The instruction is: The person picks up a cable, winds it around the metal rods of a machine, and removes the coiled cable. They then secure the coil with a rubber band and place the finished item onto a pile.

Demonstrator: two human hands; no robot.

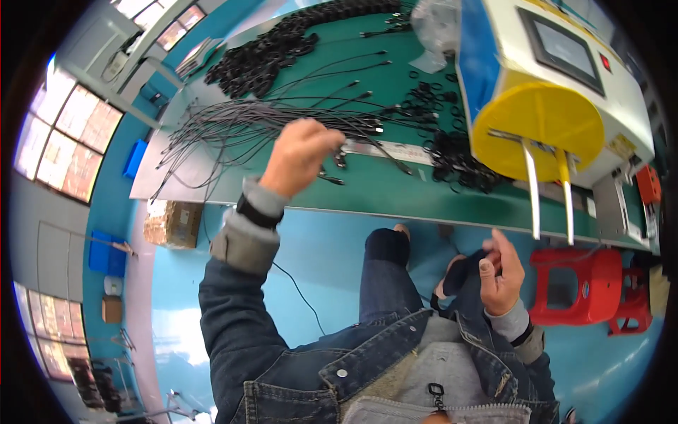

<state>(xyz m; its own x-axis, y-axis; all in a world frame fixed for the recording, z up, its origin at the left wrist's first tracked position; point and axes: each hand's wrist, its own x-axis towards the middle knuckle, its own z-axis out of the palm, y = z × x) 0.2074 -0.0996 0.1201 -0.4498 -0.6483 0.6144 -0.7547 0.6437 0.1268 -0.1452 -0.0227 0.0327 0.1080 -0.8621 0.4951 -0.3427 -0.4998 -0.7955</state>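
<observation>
My left hand [300, 157] is over the near part of the green table, its fingers closed in a pinch. Small dark cable ends [340, 158] show right at its fingertips; whether they are in its grasp is hidden. Beside and behind this hand spreads a loose bundle of black cables [233, 121] with plug ends, pointing left and right. My right hand [503, 277] hangs in front of the table edge, above my lap. Its thumb stands apart from loosely bent, slightly blurred fingers, and nothing shows between them.
A white machine [487, 42] with a screen, a yellow disc [537, 131] and two projecting prongs [531, 191] stands at the right. Black coiled cables [265, 63] are heaped at the back. Small black rings [459, 159] lie near the machine. A red stool [575, 286] stands below.
</observation>
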